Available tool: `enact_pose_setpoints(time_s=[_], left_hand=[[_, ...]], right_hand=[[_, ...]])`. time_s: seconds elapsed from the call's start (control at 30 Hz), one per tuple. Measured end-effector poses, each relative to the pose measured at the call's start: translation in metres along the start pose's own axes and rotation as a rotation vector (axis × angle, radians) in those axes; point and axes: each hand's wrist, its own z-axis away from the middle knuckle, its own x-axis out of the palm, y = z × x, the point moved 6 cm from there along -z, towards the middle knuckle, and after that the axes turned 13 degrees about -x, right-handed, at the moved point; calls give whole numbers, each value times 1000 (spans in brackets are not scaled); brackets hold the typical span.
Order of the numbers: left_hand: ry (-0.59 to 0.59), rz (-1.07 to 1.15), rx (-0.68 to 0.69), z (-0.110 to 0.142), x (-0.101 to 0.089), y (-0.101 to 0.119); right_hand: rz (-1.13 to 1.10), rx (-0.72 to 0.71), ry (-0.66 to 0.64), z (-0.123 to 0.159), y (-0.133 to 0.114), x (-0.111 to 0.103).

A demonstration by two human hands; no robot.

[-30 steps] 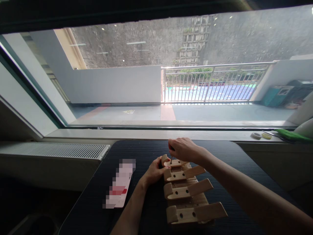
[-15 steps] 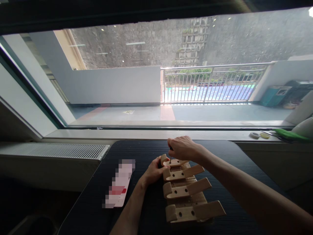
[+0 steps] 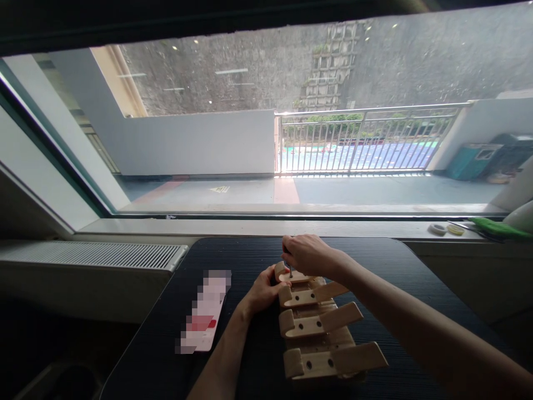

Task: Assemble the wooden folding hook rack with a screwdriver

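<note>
A pale wooden rack (image 3: 341,335) lies on the dark table, with several curved, hook-like pieces fixed across its base. Each nearer piece shows two dark screw holes. My left hand (image 3: 265,290) grips the rounded end of the farthest wooden piece (image 3: 300,276) from the left side, fingers curled around it. Over that same piece, my right hand (image 3: 308,253) is closed on a screwdriver (image 3: 291,271). Only its thin metal shaft shows plainly, upright, with the tip at a hole; the handle is mostly hidden in the fist.
A phone (image 3: 208,311), partly pixelated, lies left of my left forearm on the black table (image 3: 245,253). Beyond the table runs a white windowsill (image 3: 233,228) with tape rolls (image 3: 438,229) and a green item (image 3: 499,226) at the right. A radiator (image 3: 100,255) stands left.
My right hand has turned slightly at the wrist and shifted a little left and down over the screwdriver. My left hand keeps its hold; the view has shifted slightly.
</note>
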Motion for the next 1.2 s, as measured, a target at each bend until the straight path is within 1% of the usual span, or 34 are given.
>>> enact_pose_setpoints(time_s=[0.27,0.33,0.47,0.6,0.73,1.03,1.2], left_hand=[[-14,-26,28,2,0,2],[-17,-36,25,2,0,2],[-15,-23,27,1,0,1],[-35,19,12,1,2,0],[-34,12,-6,2,2,2],[-35,-5,-3,0,2,2],[-29,-11,10,1,1,2]], right_hand=[[17,122,15,0,5,-1],[21,112,16,1,5,-4],[13,21,27,5,3,-9],[-5,-36,25,6,4,-8],[5,-15,27,6,6,-5],[40,109,7,4,7,0],[49,88,4,5,5,-3]])
